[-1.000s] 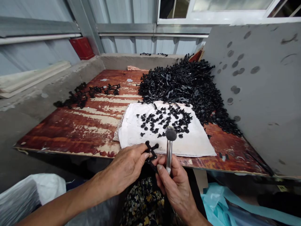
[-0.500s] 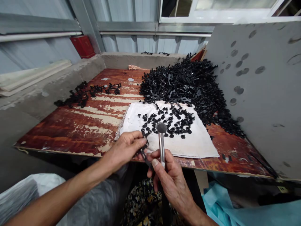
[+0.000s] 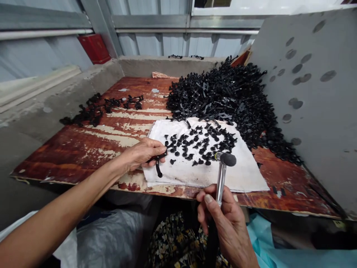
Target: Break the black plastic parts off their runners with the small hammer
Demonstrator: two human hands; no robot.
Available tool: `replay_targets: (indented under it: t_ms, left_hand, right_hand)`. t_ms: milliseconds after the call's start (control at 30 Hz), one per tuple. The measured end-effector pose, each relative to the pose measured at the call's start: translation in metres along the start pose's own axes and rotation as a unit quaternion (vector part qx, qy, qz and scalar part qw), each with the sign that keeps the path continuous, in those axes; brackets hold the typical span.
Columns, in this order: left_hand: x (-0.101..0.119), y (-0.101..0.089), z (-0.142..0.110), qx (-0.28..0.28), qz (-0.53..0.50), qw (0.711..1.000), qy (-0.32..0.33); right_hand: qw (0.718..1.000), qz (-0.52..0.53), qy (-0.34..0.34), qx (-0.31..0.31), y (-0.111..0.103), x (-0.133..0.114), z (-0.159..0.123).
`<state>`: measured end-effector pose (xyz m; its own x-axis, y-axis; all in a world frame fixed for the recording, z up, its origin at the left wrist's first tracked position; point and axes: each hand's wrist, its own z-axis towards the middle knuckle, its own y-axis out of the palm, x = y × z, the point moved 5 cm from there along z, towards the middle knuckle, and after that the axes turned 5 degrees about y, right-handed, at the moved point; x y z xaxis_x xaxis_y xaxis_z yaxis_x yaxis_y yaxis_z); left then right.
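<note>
Over the white cloth's [image 3: 200, 178] left edge: black piece [image 3: 158, 167] pinched in our left hand [image 3: 142, 153] | our right hand [image 3: 227, 219] curled round a hammer [image 3: 221, 175], head up | studs [image 3: 195, 163] loose on the cloth | small cluster [image 3: 96, 118] at the table's [image 3: 69, 156] left, far bigger heap [image 3: 217, 93] right; which are finished, we cannot tell

Beyond the left hand [image 3: 145, 153], bare bench [image 3: 136, 128] leaves a passage, but rightward of that grip small black pieces [image 3: 202, 151], then the hammer [image 3: 222, 175], obstruct.
</note>
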<state>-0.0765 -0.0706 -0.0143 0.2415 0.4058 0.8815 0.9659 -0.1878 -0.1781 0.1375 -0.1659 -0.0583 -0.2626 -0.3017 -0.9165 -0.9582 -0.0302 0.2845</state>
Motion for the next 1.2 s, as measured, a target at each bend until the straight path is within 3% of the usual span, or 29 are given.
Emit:
replay_targets:
  t_ms: [833, 1200]
  left_hand:
    - [-0.0003, 0.0012, 0.0063, -0.009, 0.016, 1.000, -0.018]
    - [0.0014, 0.0038, 0.0030, 0.012, 0.028, 0.999, -0.028]
  right_hand:
    - [1.000, 0.007, 0.028, 0.013, -0.0036, 0.0003, 0.0002]
    - [0.999, 0.013, 0.030, 0.008, -0.0034, 0.0017, 0.0002]
